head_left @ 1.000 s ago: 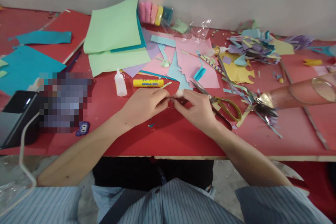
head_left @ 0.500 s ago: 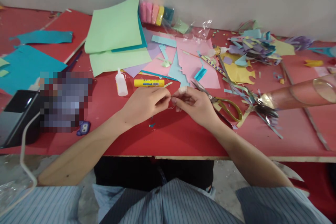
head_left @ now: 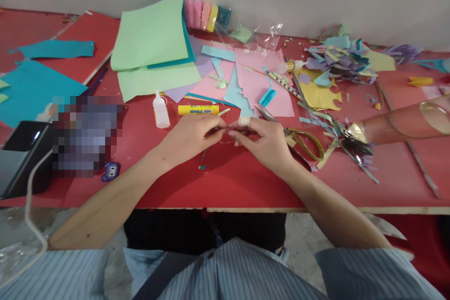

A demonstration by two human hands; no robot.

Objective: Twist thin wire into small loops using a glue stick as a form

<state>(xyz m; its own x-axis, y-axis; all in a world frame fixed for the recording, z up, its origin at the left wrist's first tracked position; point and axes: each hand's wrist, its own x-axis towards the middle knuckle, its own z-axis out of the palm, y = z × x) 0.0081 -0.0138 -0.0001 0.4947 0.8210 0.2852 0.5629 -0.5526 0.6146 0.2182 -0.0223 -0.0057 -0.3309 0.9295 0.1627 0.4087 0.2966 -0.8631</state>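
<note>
My left hand (head_left: 191, 136) and my right hand (head_left: 265, 140) meet over the red table, fingertips pinched together. A thin pale strand (head_left: 227, 142), thread or fine wire, curves in a loop just below the fingertips; both hands appear closed on it. The exact grip is hidden by the fingers. White tape wraps my right index finger. Behind my left hand lies a yellow glue stick (head_left: 198, 110), with a small white squeeze bottle (head_left: 161, 111) standing to its left. Scissors (head_left: 305, 146) with yellowish handles rest beside my right hand, partly covered by it.
Green paper sheets (head_left: 151, 37) and pink paper (head_left: 262, 75) lie at the back. Paper scraps (head_left: 341, 61) are heaped at the right, near a clear plastic cup (head_left: 404, 122) on its side. A black device (head_left: 26, 159) with a white cable stands at the left.
My fingertips have shifted slightly left, and the strand's loop shows a little more below them. The view has moved slightly; the table items look unchanged.
</note>
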